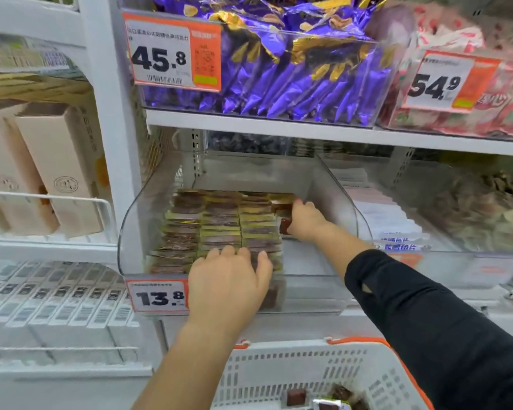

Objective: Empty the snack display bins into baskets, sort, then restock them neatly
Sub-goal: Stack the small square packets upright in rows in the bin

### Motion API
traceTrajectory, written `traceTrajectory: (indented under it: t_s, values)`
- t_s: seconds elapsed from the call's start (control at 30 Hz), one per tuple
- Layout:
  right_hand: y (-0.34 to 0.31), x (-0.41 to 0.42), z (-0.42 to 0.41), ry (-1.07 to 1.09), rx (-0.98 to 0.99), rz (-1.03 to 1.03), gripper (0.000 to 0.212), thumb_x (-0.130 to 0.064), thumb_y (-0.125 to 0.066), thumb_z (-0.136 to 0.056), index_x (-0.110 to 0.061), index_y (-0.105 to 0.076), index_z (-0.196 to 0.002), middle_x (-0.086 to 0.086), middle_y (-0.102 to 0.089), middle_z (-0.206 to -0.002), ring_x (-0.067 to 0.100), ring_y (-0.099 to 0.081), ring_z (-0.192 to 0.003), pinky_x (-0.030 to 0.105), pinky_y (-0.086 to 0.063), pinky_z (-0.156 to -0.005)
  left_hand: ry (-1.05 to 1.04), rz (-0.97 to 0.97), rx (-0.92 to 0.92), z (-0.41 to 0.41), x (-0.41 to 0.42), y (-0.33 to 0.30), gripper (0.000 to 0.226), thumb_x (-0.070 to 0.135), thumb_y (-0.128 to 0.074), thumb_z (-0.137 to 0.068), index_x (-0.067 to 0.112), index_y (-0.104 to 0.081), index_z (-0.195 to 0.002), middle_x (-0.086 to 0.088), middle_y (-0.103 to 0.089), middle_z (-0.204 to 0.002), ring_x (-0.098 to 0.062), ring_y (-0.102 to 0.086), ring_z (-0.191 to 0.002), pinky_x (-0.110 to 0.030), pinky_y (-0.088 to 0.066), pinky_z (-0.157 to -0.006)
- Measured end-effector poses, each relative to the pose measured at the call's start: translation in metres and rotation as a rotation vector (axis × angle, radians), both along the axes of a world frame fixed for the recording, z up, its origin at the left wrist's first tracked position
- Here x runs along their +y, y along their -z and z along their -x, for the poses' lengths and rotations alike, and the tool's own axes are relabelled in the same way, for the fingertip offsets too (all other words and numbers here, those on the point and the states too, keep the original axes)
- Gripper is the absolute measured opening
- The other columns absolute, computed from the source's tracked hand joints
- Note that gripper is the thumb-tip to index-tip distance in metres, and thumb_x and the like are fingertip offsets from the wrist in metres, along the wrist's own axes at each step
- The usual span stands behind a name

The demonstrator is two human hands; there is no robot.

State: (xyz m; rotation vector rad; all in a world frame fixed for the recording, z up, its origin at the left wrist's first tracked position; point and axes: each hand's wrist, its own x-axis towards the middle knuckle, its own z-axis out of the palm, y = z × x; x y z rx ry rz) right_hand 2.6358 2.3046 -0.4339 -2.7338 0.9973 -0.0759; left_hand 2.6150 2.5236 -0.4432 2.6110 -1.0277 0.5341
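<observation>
Left hand [230, 279] released, fingers flat on the front of the stacked snack packs [219, 223], frame center. Right hand [304, 220] grasping a brown pack [285, 225] at the stacks' right edge, inside the clear bin [332, 202]. White basket [308, 371] at bottom holds a few packs.

- Left hand [228, 279], centre of the frame: bare, no ring or watch showing; the forearm below it is bare down to the bottom edge.
- Right hand [304, 220], just right of centre: bare, wrist uncovered.
- Right sleeve [427, 315], lower right: black, long, plain, ending short of the wrist, with one small pale mark near the cuff.
</observation>
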Motion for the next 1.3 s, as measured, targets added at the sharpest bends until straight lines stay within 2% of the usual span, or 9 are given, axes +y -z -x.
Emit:
traceTrajectory:
  t_s: [0.17, 0.3, 0.43, 0.57, 0.67, 0.77, 0.97, 1.13, 1.3]
  values:
    - [-0.001, -0.001, -0.004, 0.108, -0.118, -0.129, 0.069, -0.015, -0.061, -0.091, -0.002, -0.022, -0.146, 0.023, -0.043, -0.137, 0.036, -0.049, -0.122, 0.037, -0.045, -0.095, 0.024, 0.053, -0.049, -0.001, -0.002, 0.005, 0.051, 0.043, -0.031, -0.088, 0.016, -0.064, -0.058, -0.003, -0.058, -0.053, -0.025, -0.053, -0.050, -0.027, -0.024, -0.052]
    - [-0.005, -0.002, -0.003, 0.188, -0.205, -0.230, 0.048, -0.011, -0.054, -0.095, 0.004, -0.036, -0.137, 0.022, -0.052, -0.129, 0.035, -0.054, -0.117, 0.036, -0.047, -0.091, 0.033, 0.068, -0.073, -0.001, -0.002, 0.006, 0.050, 0.042, -0.032, -0.088, 0.018, -0.062, -0.055, -0.001, -0.056, -0.049, -0.023, -0.051, -0.047, -0.027, -0.023, -0.053]
    - [-0.010, -0.002, 0.000, 0.262, -0.165, -0.317, 0.019, -0.007, -0.056, -0.093, 0.001, -0.050, -0.109, 0.015, -0.051, -0.101, 0.026, -0.051, -0.091, 0.030, -0.042, -0.073, 0.015, 0.048, -0.053, 0.001, 0.000, 0.003, 0.055, 0.046, -0.021, -0.090, 0.021, -0.064, -0.064, 0.002, -0.061, -0.058, -0.018, -0.049, -0.055, -0.029, -0.023, -0.057]
    - [-0.011, -0.001, -0.001, 0.272, -0.196, -0.375, 0.005, -0.003, -0.053, -0.093, 0.001, -0.052, -0.096, 0.013, -0.048, -0.099, 0.024, -0.048, -0.089, 0.030, -0.042, -0.075, -0.017, 0.101, -0.040, 0.001, -0.001, 0.004, 0.058, 0.047, -0.018, -0.090, 0.021, -0.065, -0.066, 0.002, -0.062, -0.059, -0.015, -0.038, -0.056, -0.029, -0.023, -0.057]
    - [-0.007, 0.002, -0.005, 0.212, -0.217, -0.393, 0.023, 0.000, -0.045, -0.094, 0.003, -0.050, -0.116, 0.013, -0.046, -0.102, 0.024, -0.046, -0.092, 0.028, -0.039, -0.078, -0.019, 0.111, -0.043, 0.001, -0.001, 0.004, 0.059, 0.048, -0.016, -0.090, 0.022, -0.064, -0.067, 0.003, -0.062, -0.061, -0.015, -0.036, -0.058, -0.029, -0.024, -0.057]
    - [-0.008, 0.003, -0.004, 0.226, -0.201, -0.397, 0.016, -0.001, -0.050, -0.093, -0.001, -0.050, -0.109, 0.013, -0.047, -0.101, 0.026, -0.049, -0.092, 0.028, -0.039, -0.075, -0.022, 0.104, -0.049, 0.001, 0.000, 0.003, 0.059, 0.048, -0.016, -0.090, 0.022, -0.064, -0.067, 0.003, -0.062, -0.061, -0.015, -0.040, -0.057, -0.029, -0.024, -0.057]
    - [-0.008, 0.007, -0.002, 0.223, -0.294, -0.373, 0.070, -0.008, -0.057, -0.089, -0.002, -0.021, -0.149, 0.015, -0.052, -0.125, 0.028, -0.055, -0.109, 0.028, -0.043, -0.077, -0.016, 0.109, -0.088, -0.001, -0.001, 0.007, 0.059, 0.048, -0.018, -0.091, 0.021, -0.065, -0.068, 0.003, -0.063, -0.062, -0.015, -0.038, -0.057, -0.028, -0.025, -0.057]
    - [-0.033, 0.027, 0.014, 0.039, -0.581, -0.268, 0.058, -0.007, -0.054, -0.090, -0.015, -0.037, -0.145, 0.011, -0.049, -0.139, 0.025, -0.057, -0.114, 0.022, -0.041, -0.077, -0.034, 0.049, -0.021, 0.002, 0.002, 0.002, 0.051, 0.047, -0.022, -0.097, 0.024, -0.066, -0.085, 0.005, -0.066, -0.080, -0.012, -0.040, -0.068, -0.029, -0.028, -0.062]
    - [-0.053, 0.076, 0.081, -0.175, -0.998, -0.452, 0.027, 0.002, -0.052, -0.090, -0.021, -0.064, -0.100, -0.002, -0.069, -0.095, 0.016, -0.067, -0.083, 0.025, -0.054, -0.074, 0.149, 0.331, 0.035, 0.004, 0.004, -0.002, 0.038, 0.039, -0.035, -0.097, 0.021, -0.067, -0.104, 0.003, -0.067, -0.101, -0.022, -0.059, -0.096, -0.034, -0.042, -0.077]
